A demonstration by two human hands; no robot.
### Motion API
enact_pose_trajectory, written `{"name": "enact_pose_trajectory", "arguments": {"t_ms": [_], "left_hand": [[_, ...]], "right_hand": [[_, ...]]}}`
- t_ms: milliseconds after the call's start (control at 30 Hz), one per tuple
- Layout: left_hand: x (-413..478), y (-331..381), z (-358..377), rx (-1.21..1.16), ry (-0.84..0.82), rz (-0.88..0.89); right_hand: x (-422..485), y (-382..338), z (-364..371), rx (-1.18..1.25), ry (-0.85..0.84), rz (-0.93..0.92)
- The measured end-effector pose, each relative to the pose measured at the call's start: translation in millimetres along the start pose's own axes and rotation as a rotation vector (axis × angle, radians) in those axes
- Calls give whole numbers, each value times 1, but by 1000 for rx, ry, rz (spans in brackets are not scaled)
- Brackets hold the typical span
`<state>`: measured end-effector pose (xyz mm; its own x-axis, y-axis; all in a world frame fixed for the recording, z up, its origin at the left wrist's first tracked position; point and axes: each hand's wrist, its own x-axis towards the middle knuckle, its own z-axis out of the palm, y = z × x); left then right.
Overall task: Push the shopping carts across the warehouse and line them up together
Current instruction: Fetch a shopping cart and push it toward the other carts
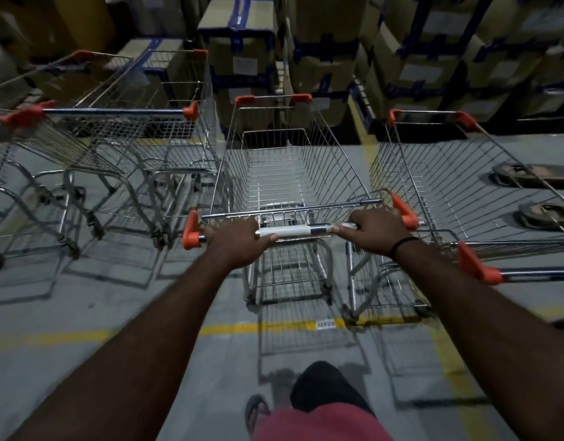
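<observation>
Hands come first in view: the left hand (234, 241) and right hand (377, 230) are both wrapped around the handle bar (293, 232) of the middle cart (287, 173), one toward each end. That cart stands on the grey floor (115, 313) with its long axis running straight away from the person, nose toward the stacked boxes (322, 58). It sits between the left cart (121, 128) and the right cart (465, 179), which face roughly the same way.
</observation>
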<state>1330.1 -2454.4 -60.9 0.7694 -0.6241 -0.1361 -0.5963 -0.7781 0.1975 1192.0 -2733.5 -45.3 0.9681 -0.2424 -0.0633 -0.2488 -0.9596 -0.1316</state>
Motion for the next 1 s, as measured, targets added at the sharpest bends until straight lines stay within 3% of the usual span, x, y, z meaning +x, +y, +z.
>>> {"name": "enact_pose_trajectory", "arguments": {"t_ms": [367, 1000], "left_hand": [[-53, 35, 10, 6, 9, -73], [-102, 43, 19, -82, 80, -1]], "right_hand": [[-53, 11, -2, 14, -10, -62], [-112, 10, 6, 46, -42, -63]]}}
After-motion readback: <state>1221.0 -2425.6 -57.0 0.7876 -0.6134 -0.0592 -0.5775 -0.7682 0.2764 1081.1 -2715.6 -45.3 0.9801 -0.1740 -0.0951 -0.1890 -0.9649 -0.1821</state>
